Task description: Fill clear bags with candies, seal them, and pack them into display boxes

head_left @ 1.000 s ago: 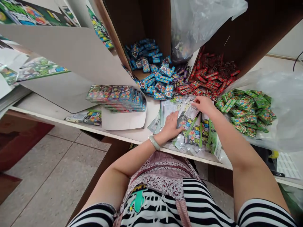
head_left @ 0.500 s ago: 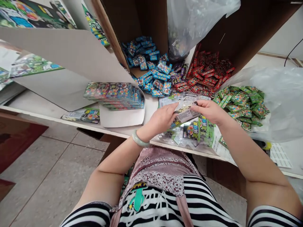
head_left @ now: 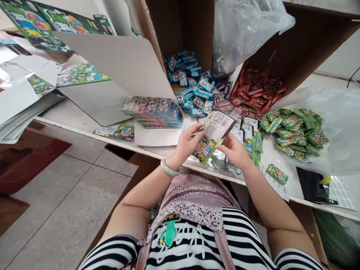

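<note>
The left hand (head_left: 188,144) is closed on the left edge of a packet (head_left: 216,131), thumb and fingertips pinching it. The right hand (head_left: 234,152) is closed on the lower right edge, gripping from beneath. The packet is thus touched by both hands and lies between them, lifted clear above the front edge of the table (head_left: 60,112). Its long axis is tilted, running from lower left, near the body, to upper right, with the barcode end farthest away.

Directly under the hands a spread of flat bags (head_left: 247,131) is seen at the front edge. Just right of it one green sachet (head_left: 277,174) lies alone, and a heap of green sachets (head_left: 295,131) rests on a clear plastic sheet (head_left: 337,123). Left of the hands a stack of packs (head_left: 153,110) is set on white card.

Toward the far edge a cardboard box (head_left: 309,41) lies open to the front. Blue sachets (head_left: 191,82) are held in its left part and red sachets (head_left: 258,93) in its right, both spilling onto the table.
</note>
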`<state>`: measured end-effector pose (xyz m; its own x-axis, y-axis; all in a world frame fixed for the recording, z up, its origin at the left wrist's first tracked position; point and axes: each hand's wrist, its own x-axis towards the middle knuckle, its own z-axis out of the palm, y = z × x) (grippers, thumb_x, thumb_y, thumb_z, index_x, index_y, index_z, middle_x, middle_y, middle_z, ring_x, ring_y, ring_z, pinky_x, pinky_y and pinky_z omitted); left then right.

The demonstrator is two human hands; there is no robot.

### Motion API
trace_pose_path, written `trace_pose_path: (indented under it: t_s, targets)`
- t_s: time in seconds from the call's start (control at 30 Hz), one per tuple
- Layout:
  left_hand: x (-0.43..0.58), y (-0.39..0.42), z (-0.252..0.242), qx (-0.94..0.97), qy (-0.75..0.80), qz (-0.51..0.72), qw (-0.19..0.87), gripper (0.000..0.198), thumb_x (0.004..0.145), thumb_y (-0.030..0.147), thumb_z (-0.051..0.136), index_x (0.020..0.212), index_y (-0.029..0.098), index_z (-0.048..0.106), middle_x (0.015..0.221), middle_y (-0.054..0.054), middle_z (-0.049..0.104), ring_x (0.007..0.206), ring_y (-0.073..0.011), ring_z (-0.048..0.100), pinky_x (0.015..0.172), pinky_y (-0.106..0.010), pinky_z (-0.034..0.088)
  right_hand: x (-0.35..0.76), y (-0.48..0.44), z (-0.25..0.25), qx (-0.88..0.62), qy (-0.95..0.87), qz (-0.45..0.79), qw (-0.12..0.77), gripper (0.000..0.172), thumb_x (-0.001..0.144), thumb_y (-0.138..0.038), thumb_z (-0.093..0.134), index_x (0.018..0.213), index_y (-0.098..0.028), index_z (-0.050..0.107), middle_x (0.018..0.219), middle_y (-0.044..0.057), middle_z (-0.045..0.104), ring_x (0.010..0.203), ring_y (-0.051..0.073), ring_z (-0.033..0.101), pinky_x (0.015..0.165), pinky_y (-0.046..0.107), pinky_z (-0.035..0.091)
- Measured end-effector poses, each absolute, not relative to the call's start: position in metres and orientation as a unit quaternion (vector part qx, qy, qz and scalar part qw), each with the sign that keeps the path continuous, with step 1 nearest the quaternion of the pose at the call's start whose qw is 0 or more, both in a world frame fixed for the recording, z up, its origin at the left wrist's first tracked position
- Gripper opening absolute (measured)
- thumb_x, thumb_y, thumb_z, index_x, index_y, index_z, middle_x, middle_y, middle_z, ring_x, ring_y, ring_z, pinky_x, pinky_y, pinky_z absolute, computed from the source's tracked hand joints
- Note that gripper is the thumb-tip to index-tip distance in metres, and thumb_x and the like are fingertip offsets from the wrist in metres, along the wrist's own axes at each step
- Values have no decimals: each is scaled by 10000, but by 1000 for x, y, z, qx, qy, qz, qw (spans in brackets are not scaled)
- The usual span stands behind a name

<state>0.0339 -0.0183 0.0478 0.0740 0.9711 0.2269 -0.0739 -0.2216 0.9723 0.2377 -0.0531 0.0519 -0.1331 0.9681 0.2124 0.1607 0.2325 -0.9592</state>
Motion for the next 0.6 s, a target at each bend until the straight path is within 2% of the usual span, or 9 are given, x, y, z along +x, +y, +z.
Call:
trace_pose_path:
  t_s: [0.03, 0.1, 0.17, 0.27, 0.37, 0.47, 0.6]
  targets:
    - [36, -20, 45, 517, 385, 549, 532, 347, 779, 356, 774, 1077, 179, 746, 1082, -63, 775, 1025, -226, 712, 935, -342, 551, 233, -52, 47, -453, -604, 466, 461, 483, 780, -527, 757, 1145, -245, 614, 1064, 72, 721, 1051, 250, 684, 920, 422, 573]
    - [40, -23, 38, 422, 350, 543, 636, 375, 728, 406, 823, 1012, 176, 743, 997, -48, 781, 935, -211, 725, 883, -333, 564, 228, -49, 41, -473, -562, 500, 458, 363, 749, -515, 779, 920, -235, 623, 823, 13, 691, 819, 196, 672, 791, 359, 582]
    - [44, -26, 29, 331, 328, 548, 694, 388, 683, 407, 866, 959, 172, 725, 931, -28, 776, 871, -184, 726, 867, -318, 565, 228, -46, 38, -489, -527, 517, 465, 371, 721, -530, 786, 862, -237, 607, 755, -15, 653, 703, 160, 619, 662, 312, 557]
    - [47, -32, 17, 261, 330, 582, 696, 392, 665, 346, 894, 958, 176, 696, 906, -4, 765, 884, -159, 720, 912, -301, 544, 229, -50, 33, -480, -514, 566, 430, 424, 692, -540, 796, 922, -240, 604, 802, -10, 672, 680, 150, 606, 580, 284, 519]
    - [46, -36, 13, 270, 331, 570, 702, 412, 688, 356, 882, 1001, 172, 686, 933, -21, 762, 933, -181, 718, 921, -317, 540, 231, -63, 21, -487, -526, 571, 401, 386, 714, -502, 796, 892, -228, 590, 764, -15, 670, 640, 132, 588, 575, 271, 497]
    - [45, -37, 14, 313, 316, 554, 704, 548, 721, 346, 864, 1205, 210, 646, 945, -16, 739, 895, -171, 710, 866, -304, 546, 235, -76, 10, -487, -512, 589, 392, 375, 732, -497, 786, 919, -232, 599, 792, -5, 701, 658, 139, 615, 586, 273, 510]
    - [47, -40, 13, 385, 289, 528, 700, 847, 756, 306, 838, 1494, 345, 424, 1004, -4, 706, 868, -167, 691, 830, -309, 554, 251, -89, 5, -456, -526, 638, 328, 460, 768, -480, 772, 1127, -244, 605, 987, 46, 746, 819, 186, 690, 635, 303, 562]
